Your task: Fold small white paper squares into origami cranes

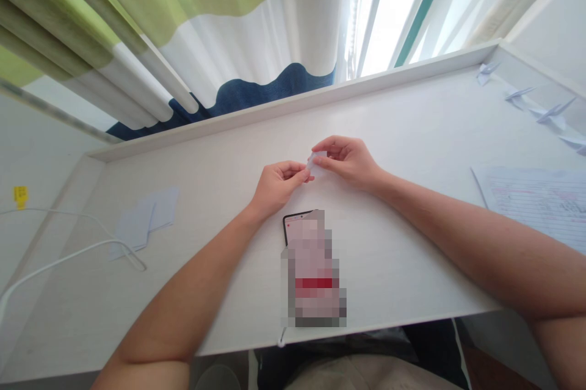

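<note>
Left hand (278, 185): fingertips pinch the small folded white paper piece (315, 159).
Right hand (348, 161): fingers grip the same piece.
Below: phone (311, 268) on white desk (412, 133).

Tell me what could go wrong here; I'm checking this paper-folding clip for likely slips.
1. The small folded paper is pinched only at the fingertips of the left hand and right hand, so it might slip or crease crookedly.
2. The phone lies right under the wrists near the desk front edge; a forearm could nudge it off.
3. The paper cranes along the right rim look light and could be swept away.
</note>
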Demonstrator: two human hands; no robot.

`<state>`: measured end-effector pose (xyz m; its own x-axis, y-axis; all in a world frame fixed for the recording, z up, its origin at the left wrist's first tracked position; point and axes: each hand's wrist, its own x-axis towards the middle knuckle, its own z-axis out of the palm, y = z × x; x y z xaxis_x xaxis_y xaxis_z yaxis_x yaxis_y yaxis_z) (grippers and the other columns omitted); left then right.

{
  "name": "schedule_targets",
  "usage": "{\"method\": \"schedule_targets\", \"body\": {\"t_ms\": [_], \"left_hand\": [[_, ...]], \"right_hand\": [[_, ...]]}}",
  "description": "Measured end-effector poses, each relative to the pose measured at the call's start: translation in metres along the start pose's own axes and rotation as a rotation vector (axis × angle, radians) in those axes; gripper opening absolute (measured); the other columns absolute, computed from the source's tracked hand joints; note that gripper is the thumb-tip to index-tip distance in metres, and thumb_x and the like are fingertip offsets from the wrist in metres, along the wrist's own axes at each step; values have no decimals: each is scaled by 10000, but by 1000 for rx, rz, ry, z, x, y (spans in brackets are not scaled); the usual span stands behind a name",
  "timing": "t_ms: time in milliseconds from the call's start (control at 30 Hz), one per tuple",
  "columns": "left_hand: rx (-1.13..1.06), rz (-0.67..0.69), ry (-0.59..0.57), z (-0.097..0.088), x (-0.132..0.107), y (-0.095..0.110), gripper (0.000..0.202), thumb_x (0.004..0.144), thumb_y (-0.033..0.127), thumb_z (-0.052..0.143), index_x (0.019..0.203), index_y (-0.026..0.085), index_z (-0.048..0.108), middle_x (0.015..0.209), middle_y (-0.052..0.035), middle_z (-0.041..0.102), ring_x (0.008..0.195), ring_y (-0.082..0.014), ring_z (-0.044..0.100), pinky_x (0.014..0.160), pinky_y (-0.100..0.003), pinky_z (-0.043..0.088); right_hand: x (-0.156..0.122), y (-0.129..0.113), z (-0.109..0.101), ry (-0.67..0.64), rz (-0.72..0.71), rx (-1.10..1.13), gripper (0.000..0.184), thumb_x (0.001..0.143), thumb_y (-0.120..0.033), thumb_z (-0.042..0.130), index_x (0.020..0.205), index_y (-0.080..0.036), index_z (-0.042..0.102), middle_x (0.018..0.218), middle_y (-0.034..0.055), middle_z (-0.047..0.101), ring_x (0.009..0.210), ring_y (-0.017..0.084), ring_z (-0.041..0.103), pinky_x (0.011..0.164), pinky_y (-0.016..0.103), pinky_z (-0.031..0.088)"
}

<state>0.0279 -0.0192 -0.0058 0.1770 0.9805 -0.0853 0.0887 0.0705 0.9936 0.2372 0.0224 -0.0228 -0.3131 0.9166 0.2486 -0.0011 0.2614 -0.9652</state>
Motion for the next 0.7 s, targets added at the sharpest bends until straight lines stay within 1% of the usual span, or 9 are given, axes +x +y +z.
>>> {"method": "schedule_targets", "body": {"t_ms": [100, 233, 333, 433, 500, 700], "left_hand": [[-2, 3, -6, 0, -1, 0, 365, 755, 492, 935, 895, 186, 793, 880, -80, 831, 877, -226, 780, 878, -368, 593], [-2, 11, -13, 2, -1, 1, 364, 756, 490, 934, 897, 184, 793, 888, -77, 830, 873, -214, 773, 873, -354, 580], [-10, 5, -14, 4, -2, 2, 367, 748, 493, 939, 890, 185, 799, 871, -70, 827, 855, -213, 774, 873, -354, 580], [-19, -1, -16, 5, -2, 3, 392, 759, 536, 924, 888, 184, 811, 850, -68, 821, 835, -223, 782, 864, -360, 587], [-20, -3, -20, 5, -2, 2, 414, 761, 563, 917, 882, 181, 812, 842, -66, 817, 824, -223, 786, 850, -355, 590], [-33, -2, -27, 6, -1, 0, 424, 751, 569, 925, 872, 181, 801, 849, -52, 810, 798, -199, 776, 840, -341, 600]], "right_hand": [[0, 0, 0, 4, 12, 18, 375, 831, -518, 877, 1023, -215, 768, 803, 12, 729, 665, 145, 616, 596, 321, 491], [1, -1, 0, -11, 38, 67, 408, 823, -546, 887, 1022, -214, 757, 779, 8, 720, 656, 147, 620, 602, 325, 494], [1, 0, -1, -24, 47, 63, 400, 823, -552, 889, 1004, -220, 758, 744, -3, 699, 659, 152, 618, 604, 323, 481], [2, 2, -2, -37, 36, 42, 368, 828, -540, 885, 976, -226, 765, 689, -24, 655, 624, 142, 570, 581, 314, 442], [2, 3, -1, -48, 35, 38, 346, 834, -525, 880, 971, -227, 772, 686, -25, 651, 620, 140, 559, 580, 314, 432], [2, -3, -1, -68, 81, 57, 289, 834, -457, 870, 963, -211, 791, 653, -37, 632, 586, 118, 519, 557, 296, 395]]}}
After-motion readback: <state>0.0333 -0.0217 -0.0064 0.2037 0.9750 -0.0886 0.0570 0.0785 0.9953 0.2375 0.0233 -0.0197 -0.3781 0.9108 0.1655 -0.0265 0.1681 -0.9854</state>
